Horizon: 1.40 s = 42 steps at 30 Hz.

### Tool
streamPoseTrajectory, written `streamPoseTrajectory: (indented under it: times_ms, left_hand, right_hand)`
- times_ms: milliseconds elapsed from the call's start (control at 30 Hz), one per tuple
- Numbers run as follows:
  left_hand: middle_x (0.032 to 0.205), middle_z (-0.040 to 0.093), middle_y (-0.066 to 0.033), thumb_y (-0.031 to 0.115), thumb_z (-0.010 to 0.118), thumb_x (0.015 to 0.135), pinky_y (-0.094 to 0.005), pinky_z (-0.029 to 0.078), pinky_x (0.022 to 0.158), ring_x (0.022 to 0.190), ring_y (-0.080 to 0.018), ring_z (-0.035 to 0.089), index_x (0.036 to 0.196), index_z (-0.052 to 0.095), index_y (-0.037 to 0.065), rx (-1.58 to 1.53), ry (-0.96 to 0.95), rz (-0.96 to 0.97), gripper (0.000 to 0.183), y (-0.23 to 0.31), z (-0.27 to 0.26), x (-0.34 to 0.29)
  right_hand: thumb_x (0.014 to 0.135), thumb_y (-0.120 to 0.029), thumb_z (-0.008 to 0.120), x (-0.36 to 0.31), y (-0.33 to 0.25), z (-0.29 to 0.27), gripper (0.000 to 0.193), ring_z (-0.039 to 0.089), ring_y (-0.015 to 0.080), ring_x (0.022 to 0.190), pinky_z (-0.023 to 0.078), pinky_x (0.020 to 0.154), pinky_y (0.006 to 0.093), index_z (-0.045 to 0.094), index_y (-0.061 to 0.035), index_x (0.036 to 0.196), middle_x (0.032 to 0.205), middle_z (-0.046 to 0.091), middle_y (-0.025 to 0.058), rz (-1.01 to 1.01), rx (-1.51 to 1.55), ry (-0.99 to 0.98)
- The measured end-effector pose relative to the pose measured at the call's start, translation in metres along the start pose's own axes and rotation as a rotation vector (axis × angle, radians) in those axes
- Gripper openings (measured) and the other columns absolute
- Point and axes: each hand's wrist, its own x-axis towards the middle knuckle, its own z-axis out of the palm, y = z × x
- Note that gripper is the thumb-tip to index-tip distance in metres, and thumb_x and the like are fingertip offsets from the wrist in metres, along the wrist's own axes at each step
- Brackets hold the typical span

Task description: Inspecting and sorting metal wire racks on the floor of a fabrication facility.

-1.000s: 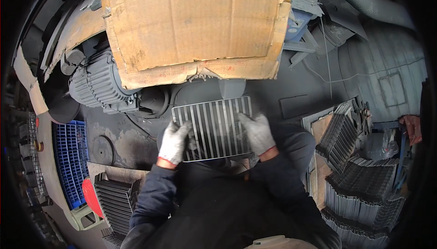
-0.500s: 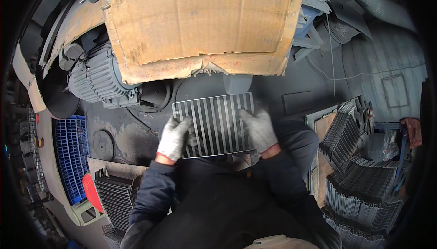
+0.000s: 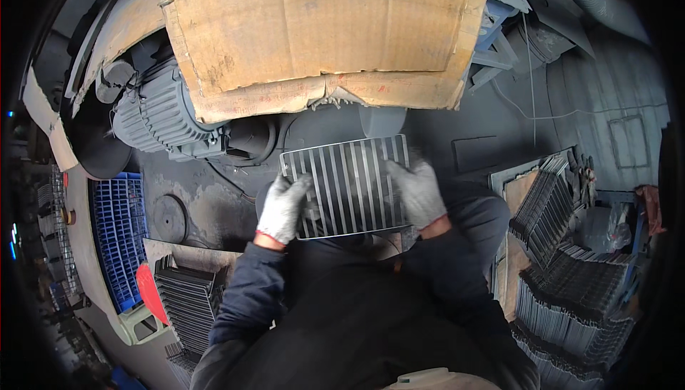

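A rectangular metal grill grate [image 3: 354,189] with parallel flat bars hangs level above my lap, its right end slightly farther off than its left. My left hand [image 3: 283,206], in a white work glove with a red cuff, grips its left edge, thumb on top. On the right edge my right hand [image 3: 419,194], gloved the same way, holds the grate with its thumb over the outer bars. The fingers under the grate are mostly hidden. Just beyond its far edge stands a pale grey wheel [image 3: 383,120], partly covered by a cardboard sheet [image 3: 314,26].
A grey electric motor [image 3: 160,113] sits at the far left. Blue plastic crate [image 3: 118,236] and a stack of grates [image 3: 187,294] lie on my left. More stacked grates [image 3: 564,294] stand on my right. A flexible duct [image 3: 596,4] runs along the upper right.
The grate, held in both hands, has shifted slightly farther away and its right end is raised a little more. The whole view has moved slightly; both hands keep their hold.
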Motion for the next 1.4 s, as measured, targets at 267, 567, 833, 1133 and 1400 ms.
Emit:
streamPoseTrajectory:
  times_ms: [267, 567, 833, 1133, 1400]
  left_hand:
    - [0.089, 0.068, -0.0073, 0.013, 0.068, 0.106, -0.0317, 0.058, 0.055, 0.063, -0.0157, 0.066, 0.121, 0.059, 0.002, 0.070, -0.191, -0.003, 0.021, -0.004, 0.081, 0.011]
    - [0.095, 0.074, -0.0127, 0.012, 0.068, 0.104, -0.0420, 0.065, 0.061, 0.072, -0.0232, 0.073, 0.124, 0.063, 0.001, -0.155, -0.036, -0.176, 0.023, 0.027, -0.017, 0.010]
    - [0.098, 0.072, -0.0080, 0.010, 0.069, 0.104, -0.0354, 0.060, 0.068, 0.073, -0.0193, 0.069, 0.118, 0.066, 0.001, -0.123, -0.351, -0.187, 0.017, 0.000, 0.101, 0.033]
    - [0.096, 0.073, -0.0095, 0.015, 0.067, 0.104, -0.0357, 0.061, 0.062, 0.071, -0.0205, 0.070, 0.120, 0.065, 0.001, -0.077, -0.056, -0.173, 0.021, 0.035, 0.019, 0.003]
    - [0.094, 0.073, -0.0096, 0.011, 0.068, 0.103, -0.0365, 0.063, 0.061, 0.069, -0.0206, 0.071, 0.120, 0.065, 0.003, -0.113, -0.076, -0.075, 0.019, 0.013, 0.006, -0.018]
  right_hand:
    - [0.104, -0.010, 0.069, -0.042, -0.054, -0.070, 0.029, 0.071, 0.0132, 0.100, 0.056, 0.089, 0.0277, 0.068, 0.0013, 0.131, 0.114, 0.077, 0.0062, -0.032, 0.075, 0.096]
    - [0.103, -0.015, 0.071, -0.008, -0.015, -0.003, 0.025, 0.068, 0.0131, 0.099, 0.055, 0.085, 0.0312, 0.074, -0.0010, 0.124, 0.109, 0.077, 0.0035, 0.052, -0.033, -0.201]
    - [0.100, -0.006, 0.071, -0.058, -0.056, -0.088, 0.038, 0.070, 0.0172, 0.111, 0.055, 0.096, 0.0287, 0.068, 0.0019, 0.137, 0.125, 0.074, 0.0093, 0.055, 0.083, 0.166]
    - [0.102, -0.010, 0.073, -0.005, -0.013, -0.032, 0.022, 0.072, 0.0165, 0.087, 0.059, 0.079, 0.0297, 0.074, -0.0002, 0.121, 0.099, 0.076, 0.0083, 0.015, -0.088, -0.179]
    - [0.102, -0.008, 0.073, -0.042, -0.024, -0.025, 0.027, 0.070, 0.0140, 0.094, 0.058, 0.084, 0.0307, 0.071, -0.0024, 0.128, 0.108, 0.076, 0.0049, -0.069, 0.011, -0.174]
